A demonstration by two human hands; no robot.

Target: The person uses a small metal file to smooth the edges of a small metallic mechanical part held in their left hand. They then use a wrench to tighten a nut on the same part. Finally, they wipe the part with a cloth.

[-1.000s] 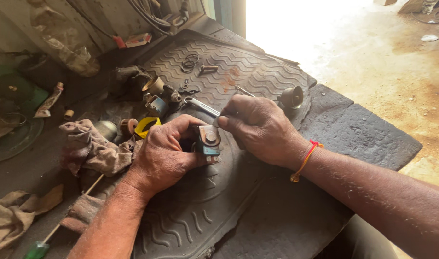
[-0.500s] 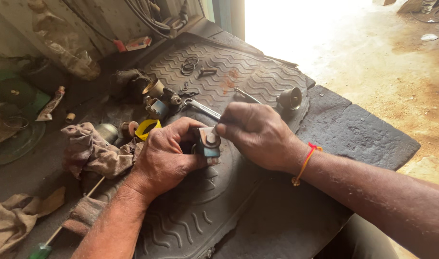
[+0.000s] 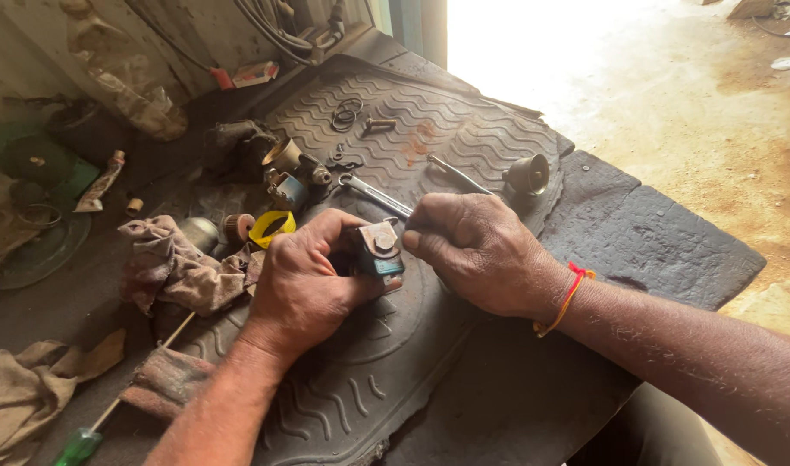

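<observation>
My left hand [image 3: 307, 280] grips a small blocky metal part [image 3: 379, 248] with a round rusty cap on top, holding it on the black ribbed rubber mat [image 3: 464, 129]. My right hand [image 3: 477, 250] is closed on a thin tool whose tip meets the top of the part; the tool itself is mostly hidden by my fingers. A red and orange thread band circles my right wrist. A silver wrench [image 3: 375, 194] lies on the mat just behind both hands.
Behind the hands lie a thin metal rod [image 3: 458, 174], a dark bell-shaped piece [image 3: 528, 173], rings [image 3: 347, 112], a yellow tape roll [image 3: 271, 228] and small fittings [image 3: 285, 181]. Dirty rags [image 3: 175, 267] and a green-handled screwdriver [image 3: 80, 446] lie left. Bright concrete floor lies right.
Both hands stay on the part; my right hand has shifted slightly left and closer to its top. The view has moved a little.
</observation>
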